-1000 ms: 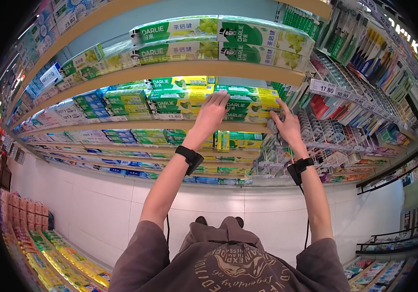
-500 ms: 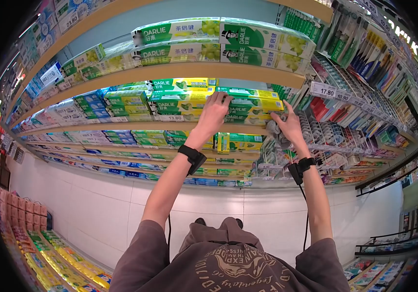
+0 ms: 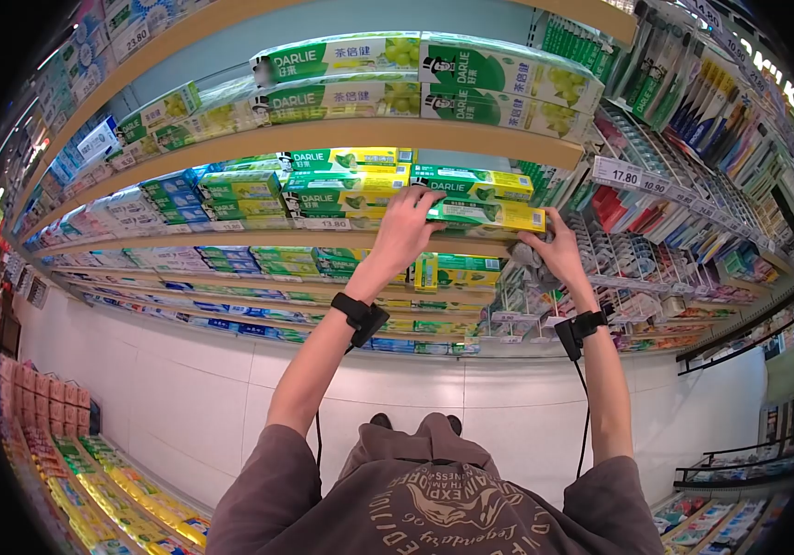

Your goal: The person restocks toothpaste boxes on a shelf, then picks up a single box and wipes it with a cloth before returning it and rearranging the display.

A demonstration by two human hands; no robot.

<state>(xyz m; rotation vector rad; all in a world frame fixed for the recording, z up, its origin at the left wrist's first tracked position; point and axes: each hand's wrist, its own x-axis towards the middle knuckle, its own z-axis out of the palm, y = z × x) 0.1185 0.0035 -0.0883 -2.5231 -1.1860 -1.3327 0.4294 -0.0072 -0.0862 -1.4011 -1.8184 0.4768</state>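
A green and yellow toothpaste box [image 3: 489,215] sticks out past the front of the shelf, held at its two ends. My left hand [image 3: 406,222] grips its left end, fingers over the top. At its right end is my right hand [image 3: 557,245], thumb and fingers pressed to the yellow end; a grey crumpled thing [image 3: 528,262] hangs just below that palm. Behind the held box, another green and yellow box [image 3: 480,182] stays on the shelf. More Darlie boxes [image 3: 341,199] are stacked to the left of my left hand.
Above runs a wooden shelf edge [image 3: 341,131] with green and white boxes [image 3: 508,79] on it. To the right are hanging toothbrush packs [image 3: 693,120] and a price tag [image 3: 619,174]. Lower shelves hold more boxes. Below lies the pale floor [image 3: 415,379].
The toothpaste box has come forward and down from the stack between my hands, showing the box behind it. Both hands have moved slightly toward me with it.
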